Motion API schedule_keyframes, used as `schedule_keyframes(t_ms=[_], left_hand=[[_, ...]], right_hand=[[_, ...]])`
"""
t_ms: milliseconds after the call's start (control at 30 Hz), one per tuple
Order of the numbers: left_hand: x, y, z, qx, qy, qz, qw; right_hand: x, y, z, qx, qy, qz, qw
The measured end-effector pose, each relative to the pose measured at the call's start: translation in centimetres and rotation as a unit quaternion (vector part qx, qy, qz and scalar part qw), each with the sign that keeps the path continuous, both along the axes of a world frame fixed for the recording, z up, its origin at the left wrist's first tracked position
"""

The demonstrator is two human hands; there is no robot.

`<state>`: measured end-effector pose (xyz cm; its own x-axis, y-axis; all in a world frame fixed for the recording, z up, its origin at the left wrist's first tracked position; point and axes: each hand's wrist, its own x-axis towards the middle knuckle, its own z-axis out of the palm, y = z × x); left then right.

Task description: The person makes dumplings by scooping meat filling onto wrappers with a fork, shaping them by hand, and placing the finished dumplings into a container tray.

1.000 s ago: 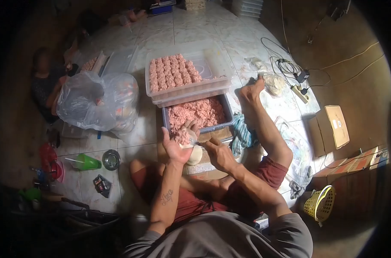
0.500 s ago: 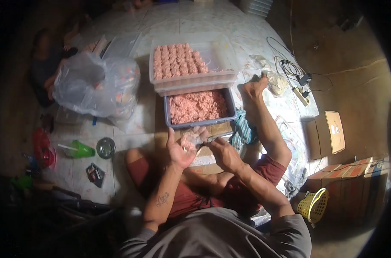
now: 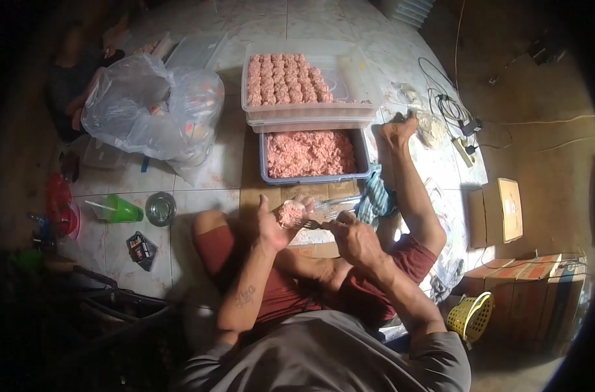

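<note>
A lump of pink minced filling on a pale wrapper (image 3: pixel 290 213) rests in my left hand (image 3: pixel 273 225), whose palm faces up with the thumb apart. My right hand (image 3: pixel 359 240) is closed round a fork (image 3: pixel 312 224), its tines touching the lump. Beyond my hands is a grey-blue tub (image 3: pixel 316 179) of pink mince (image 3: pixel 308 154). Stacked clear trays (image 3: pixel 310 117) stand behind it, the top one holding rows of pink pieces (image 3: pixel 281 80). Metal utensils (image 3: pixel 337 204) lie in front of the tub, beside a blue checked cloth (image 3: pixel 377 196).
A big plastic bag (image 3: pixel 131 98) and a person (image 3: pixel 68 78) are at the left. Nearer are a green cup (image 3: pixel 123 209) and a glass ashtray (image 3: pixel 161 208). Cables (image 3: pixel 444 104), cardboard boxes (image 3: pixel 495 212) and a yellow basket (image 3: pixel 471 316) are on the right.
Earlier, my right hand held a flat tool at the lump; now it holds a fork. The lump looks more compact. The camera view has shifted, moving the trays up and right in the picture.
</note>
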<state>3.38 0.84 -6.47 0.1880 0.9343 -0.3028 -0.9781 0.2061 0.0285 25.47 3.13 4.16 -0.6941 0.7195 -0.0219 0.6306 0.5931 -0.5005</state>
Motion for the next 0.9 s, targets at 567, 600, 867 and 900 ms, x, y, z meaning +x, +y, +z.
schedule_keyframes(t_ms=[567, 600, 867, 900], left_hand=[[0.3, -1.7, 9.7, 0.150, 0.303, -0.163, 0.927], [-0.9, -1.5, 8.2, 0.202, 0.340, -0.193, 0.898], [-0.4, -0.4, 7.0, 0.238, 0.801, 0.100, 0.540], [-0.9, 0.0, 5.3, 0.254, 0.841, 0.191, 0.438]], right_hand=[[-1.3, 1.6, 0.6, -0.456, 0.393, -0.064, 0.796], [-1.3, 2.4, 1.3, -0.428, 0.352, -0.038, 0.832], [-2.0, 3.8, 1.4, -0.199, 0.382, -0.082, 0.899], [-1.2, 3.2, -0.5, -0.285, 0.378, -0.100, 0.875]])
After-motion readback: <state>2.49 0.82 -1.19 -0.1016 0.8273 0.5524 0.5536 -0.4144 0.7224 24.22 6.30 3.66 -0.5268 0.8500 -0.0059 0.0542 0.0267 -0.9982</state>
